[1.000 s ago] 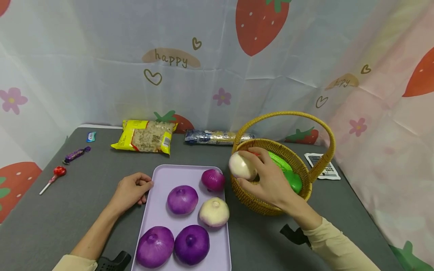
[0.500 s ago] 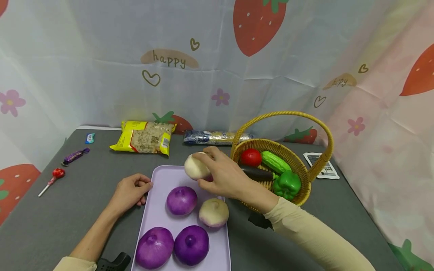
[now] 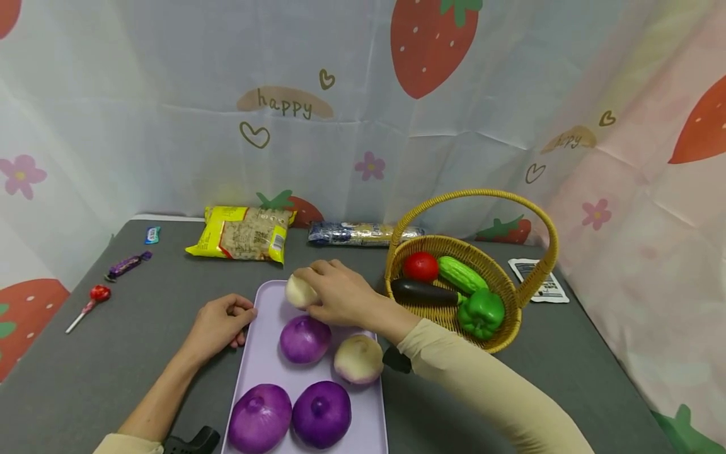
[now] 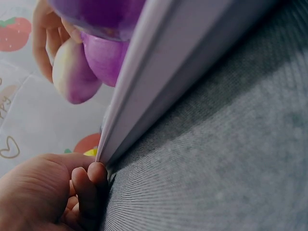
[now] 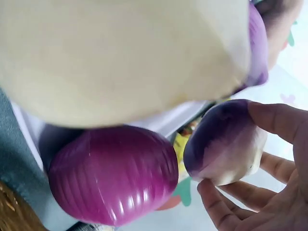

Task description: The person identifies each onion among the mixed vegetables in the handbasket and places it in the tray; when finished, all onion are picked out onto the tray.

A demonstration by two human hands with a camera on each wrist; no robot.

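Note:
My right hand point(image 3: 343, 293) grips a white-and-purple turnip point(image 3: 299, 293) over the far left corner of the lilac tray point(image 3: 252, 372). In the right wrist view, thumb and fingers span this turnip point(image 5: 224, 144). My left hand point(image 3: 218, 325) pinches the tray's left rim between thumb and curled fingers, seen close in the left wrist view. On the tray sit a purple onion point(image 3: 305, 339), two larger purple onions point(image 3: 259, 418) at the near end, and a second turnip point(image 3: 358, 359). A small purple onion point(image 5: 115, 175) is hidden behind my right hand in the head view.
Right of the tray stands a wicker basket point(image 3: 397, 252) with a tomato point(image 3: 421, 267), cucumber point(image 3: 460, 275), eggplant point(image 3: 425, 292) and green pepper point(image 3: 481, 313). A yellow bag point(image 3: 244, 233) and a long shiny packet point(image 3: 363, 234) lie behind. A lollipop point(image 3: 99, 293) and wrapped candies lie left.
My right hand has carried the turnip leftward from above the basket to the tray's far left corner, uncovering the basket's vegetables. My left hand stays at the tray's rim.

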